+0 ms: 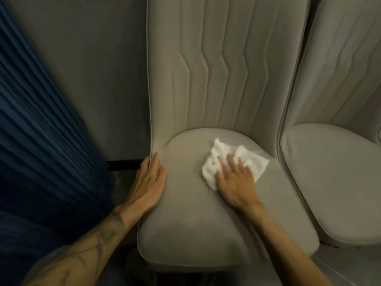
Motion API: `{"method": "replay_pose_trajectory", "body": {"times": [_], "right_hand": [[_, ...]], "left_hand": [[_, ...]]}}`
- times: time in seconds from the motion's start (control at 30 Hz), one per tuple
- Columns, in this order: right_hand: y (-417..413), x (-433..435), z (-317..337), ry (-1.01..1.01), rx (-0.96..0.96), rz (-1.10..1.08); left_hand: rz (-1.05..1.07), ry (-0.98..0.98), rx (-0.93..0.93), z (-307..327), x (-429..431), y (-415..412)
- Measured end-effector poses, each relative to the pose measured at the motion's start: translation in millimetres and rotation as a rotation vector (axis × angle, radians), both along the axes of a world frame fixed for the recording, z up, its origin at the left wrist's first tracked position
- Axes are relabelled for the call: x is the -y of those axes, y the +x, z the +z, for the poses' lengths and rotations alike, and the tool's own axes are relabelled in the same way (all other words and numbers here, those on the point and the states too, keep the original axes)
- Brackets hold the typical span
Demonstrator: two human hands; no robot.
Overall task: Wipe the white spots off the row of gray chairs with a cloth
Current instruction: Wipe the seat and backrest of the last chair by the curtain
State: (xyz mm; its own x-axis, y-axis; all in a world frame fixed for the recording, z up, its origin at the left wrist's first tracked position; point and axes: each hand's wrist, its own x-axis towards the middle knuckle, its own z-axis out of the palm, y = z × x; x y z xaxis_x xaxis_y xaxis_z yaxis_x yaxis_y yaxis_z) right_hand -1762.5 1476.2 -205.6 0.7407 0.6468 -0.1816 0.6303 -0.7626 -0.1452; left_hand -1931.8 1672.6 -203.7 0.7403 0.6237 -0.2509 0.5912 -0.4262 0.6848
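White cloth [233,159] lies mid-seat on the gray chair [206,213], toward its back edge, pressed flat under the right hand [237,180] (fingers straight); left hand [149,182] flat, braces the seat's left edge.

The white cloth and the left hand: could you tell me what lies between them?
Head view: only bare gray seat cushion separates the left hand and the white cloth.

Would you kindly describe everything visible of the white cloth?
The white cloth looks like soft, crumpled fabric. It lies on the gray chair seat, toward the back and right of middle. The right hand presses its near part with straight, spread fingers; its edges stick out beyond them. The left hand rests on the seat's edge, apart from it.
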Motion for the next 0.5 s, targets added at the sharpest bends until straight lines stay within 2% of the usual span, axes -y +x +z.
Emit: {"method": "replay_pose_trajectory", "body": {"times": [0.07, 0.17, 0.3, 0.37, 0.43, 0.5], "right_hand": [[-52, -4, 1, 0.039, -0.025, 0.117], [-110, 2, -4, 0.220, 0.004, 0.241], [-144, 7, -5, 0.240, -0.058, 0.366], [-144, 8, -5, 0.292, -0.158, 0.365], [-139, 7, 4, 0.445, -0.258, 0.315], [-131, 8, 10, 0.577, -0.314, 0.209]], "left_hand": [[0.002, 0.018, -0.005, 3, 4, -4], [-0.002, 0.054, 0.007, 9, 11, -12], [-0.076, 0.149, -0.014, 14, 20, -6], [-0.122, 0.277, -0.020, 11, 21, -3], [-0.187, 0.393, -0.001, 5, 16, 0], [-0.214, 0.405, 0.010, 1, 9, 0]]}}
